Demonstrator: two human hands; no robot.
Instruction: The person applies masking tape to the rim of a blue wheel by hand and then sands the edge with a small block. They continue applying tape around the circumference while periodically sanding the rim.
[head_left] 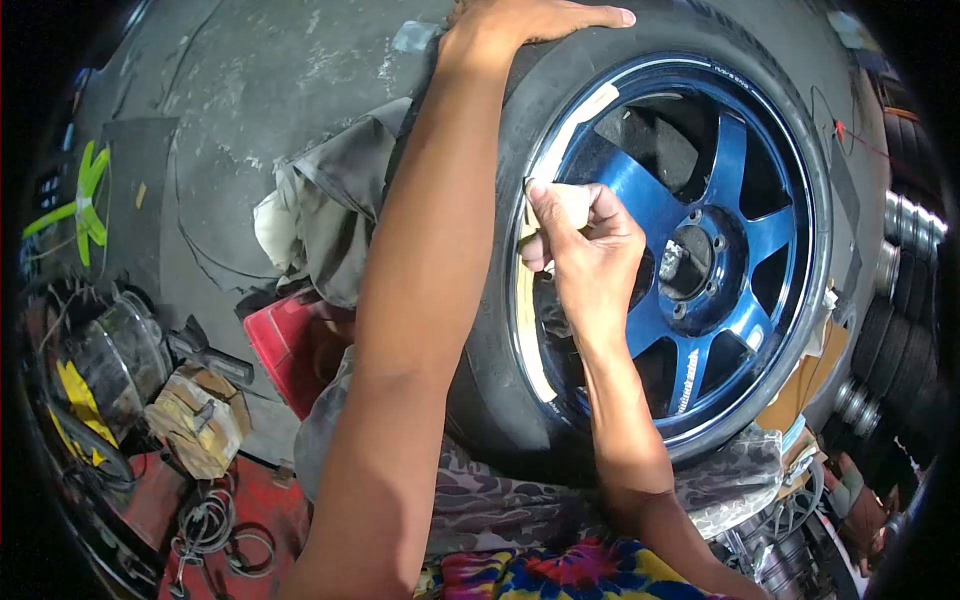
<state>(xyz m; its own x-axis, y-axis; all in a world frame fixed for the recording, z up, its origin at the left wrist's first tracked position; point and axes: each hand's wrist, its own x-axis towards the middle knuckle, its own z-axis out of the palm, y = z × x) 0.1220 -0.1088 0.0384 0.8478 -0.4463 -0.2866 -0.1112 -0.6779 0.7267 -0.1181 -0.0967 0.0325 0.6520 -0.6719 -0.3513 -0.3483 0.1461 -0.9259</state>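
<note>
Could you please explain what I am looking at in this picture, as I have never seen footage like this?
There is no machine here. A camera worn on a person's head looks down at their two bare hands, and its wide lens bends the edges. The left hand lies open on top of a tyre mounted on a blue wheel. The right hand pinches a cream strip against the wheel's rim, where similar strips already run. Behind the tyre, on the floor, lie a crumpled rag, a wooden block and cables.
</note>
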